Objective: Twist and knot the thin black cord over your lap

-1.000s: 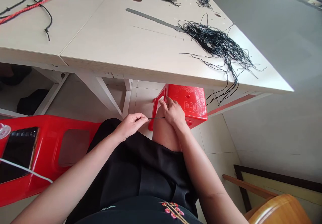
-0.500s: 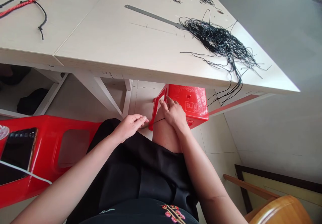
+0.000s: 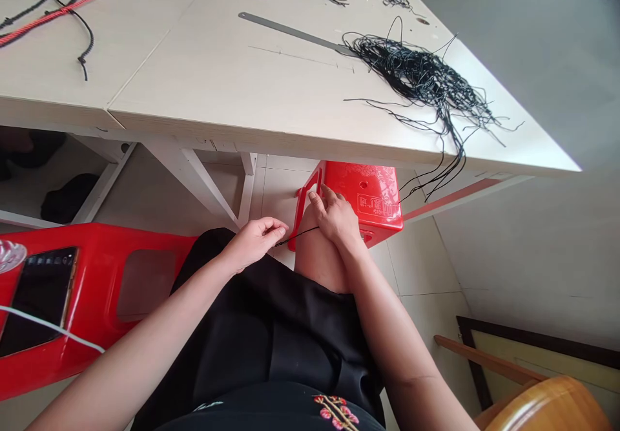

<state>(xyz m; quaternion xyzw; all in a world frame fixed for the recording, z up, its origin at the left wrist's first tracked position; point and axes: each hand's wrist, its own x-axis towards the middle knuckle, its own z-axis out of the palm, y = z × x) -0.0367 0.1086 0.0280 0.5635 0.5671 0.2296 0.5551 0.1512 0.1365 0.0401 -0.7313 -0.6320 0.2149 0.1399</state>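
Down to one short black cord (image 3: pixel 307 231) over the bare knee (image 3: pixel 314 260)!

Visible only in the gap between left hand (image 3: pixel 256 242) and right hand (image 3: pixel 340 218): lost to sight under the right palm, hard to follow at the left, looking dark and thicker just below the fingertips (image 3: pixel 279 232). Looking closer there, at thumb and forefinger brought nearly together; impossible to tell whether pinching the cord or just passing above it. Over to the right: laid on the knee, with fingers lightly spread and thumb set apart, too covered underneath to show any grip.

Slanting gently, rising from left hand toward the heel of the right, lengthwise across the knee, bowed slightly. Beyond, on to a red stool (image 3: pixel 378 201) partly hidden by right hand and table (image 3: pixel 217 95), then up to a bundle (image 3: pixel 426 82) covering one end of a grey strip (image 3: pixel 290 31).
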